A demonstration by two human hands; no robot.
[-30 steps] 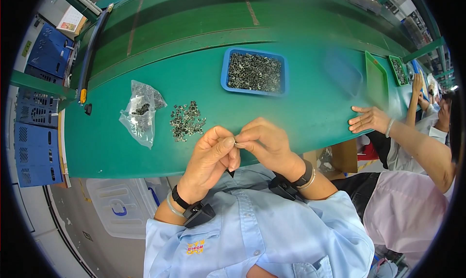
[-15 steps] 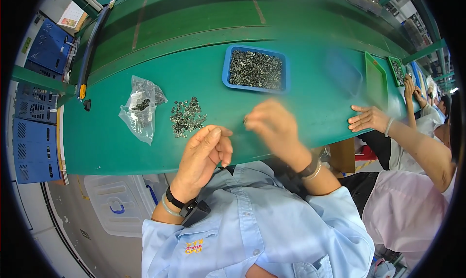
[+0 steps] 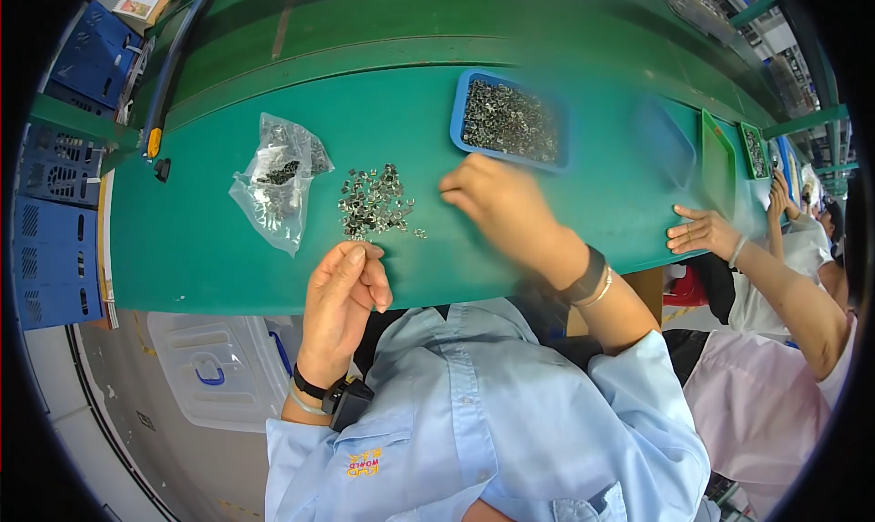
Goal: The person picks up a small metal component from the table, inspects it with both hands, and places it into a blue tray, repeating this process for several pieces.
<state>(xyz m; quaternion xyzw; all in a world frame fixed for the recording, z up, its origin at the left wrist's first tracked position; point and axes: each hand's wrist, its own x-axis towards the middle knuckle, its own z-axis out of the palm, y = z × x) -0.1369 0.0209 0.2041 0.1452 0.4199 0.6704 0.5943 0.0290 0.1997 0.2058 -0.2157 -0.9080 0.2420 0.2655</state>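
My left hand (image 3: 346,285) hovers at the near edge of a loose pile of small shiny metal clips (image 3: 372,201). Its thumb and forefinger are pinched together, the other fingers curled; anything between the tips is too small to make out. To the right, my right hand (image 3: 506,210) is slightly blurred over the green table (image 3: 428,276), just short of a blue tray (image 3: 458,126) full of similar metal pieces (image 3: 510,121). Its fingertips are bunched together, and what they hold, if anything, is hidden. Near the pile's right side lie a few stray clips (image 3: 419,233).
A clear plastic bag (image 3: 278,189) with dark parts inside lies left of the pile. On the right, a co-worker's hand (image 3: 706,230) rests near a green tray (image 3: 717,162). Blue crates (image 3: 56,262) stand at far left, and a lidded clear bin (image 3: 214,372) is below the table.
My left hand has shifted left along the pile's near edge. My right hand has moved away from me. Stray clips now show at the pile's right side. The whole view has shifted slightly.
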